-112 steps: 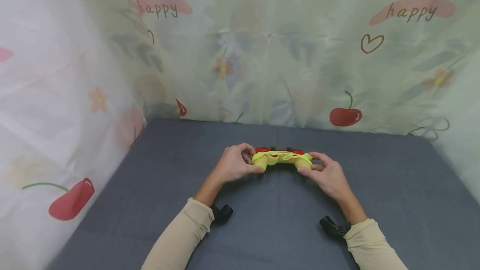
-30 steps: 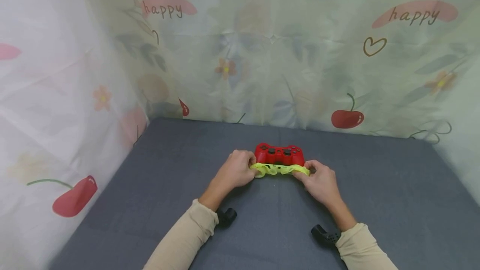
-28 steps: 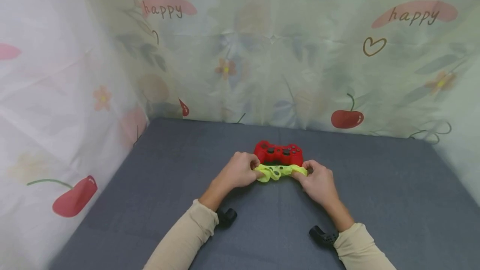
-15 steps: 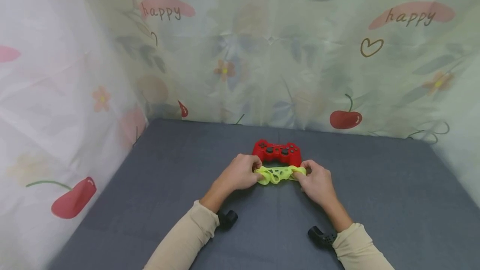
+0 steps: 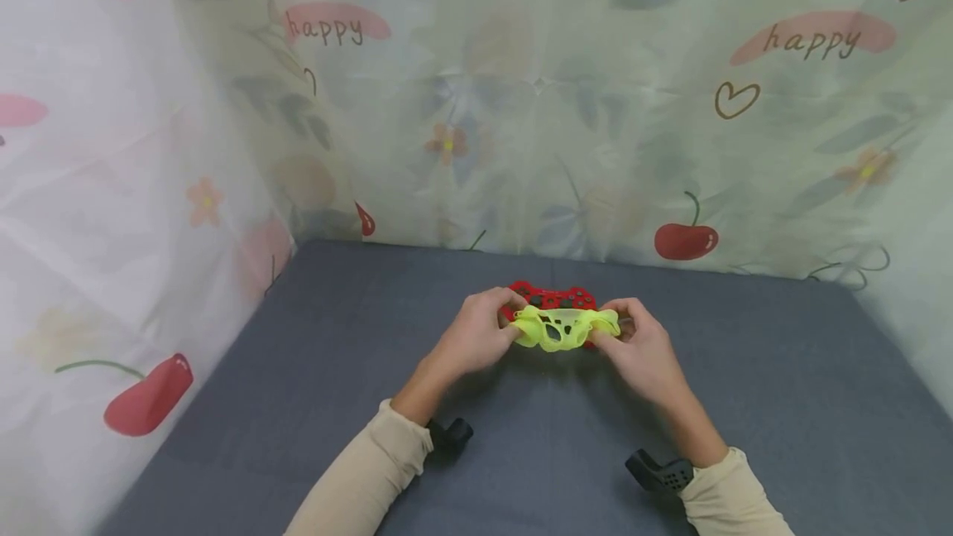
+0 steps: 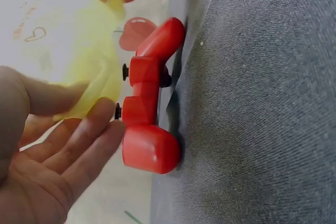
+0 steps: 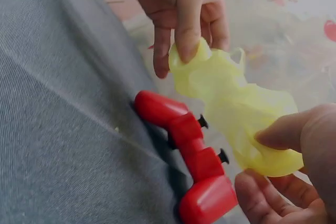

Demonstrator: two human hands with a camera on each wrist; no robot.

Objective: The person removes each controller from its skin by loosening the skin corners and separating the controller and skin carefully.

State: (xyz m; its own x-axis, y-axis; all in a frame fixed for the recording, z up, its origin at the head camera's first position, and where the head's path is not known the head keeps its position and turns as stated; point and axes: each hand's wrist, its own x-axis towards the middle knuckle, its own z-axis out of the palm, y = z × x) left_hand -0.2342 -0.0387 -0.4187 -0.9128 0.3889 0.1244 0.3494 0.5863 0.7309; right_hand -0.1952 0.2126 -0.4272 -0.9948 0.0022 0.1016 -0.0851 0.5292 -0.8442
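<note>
Between both hands a limp, translucent yellow silicone controller cover (image 5: 563, 327) is held up, its cut-out holes showing. My left hand (image 5: 480, 333) pinches one end between thumb and fingers; my right hand (image 5: 642, 347) pinches the other end. Behind and below the cover, a red game controller (image 5: 551, 296) rests on the grey cloth, partly hidden in the head view. Both wrist views show the red controller (image 6: 149, 98) lying apart from the cover, black thumbsticks upward. In the right wrist view the yellow cover (image 7: 226, 98) sags between the hands.
A dark grey cloth (image 5: 335, 370) covers the table. Printed curtains (image 5: 521, 147) hang along the back and left edges. Each wrist wears a black camera mount (image 5: 658, 470), which juts inward over the table.
The cover was around the controller's handles at first; it has come off toward me. Since then both hands have raised it and spread it wider, in front of the controller.
</note>
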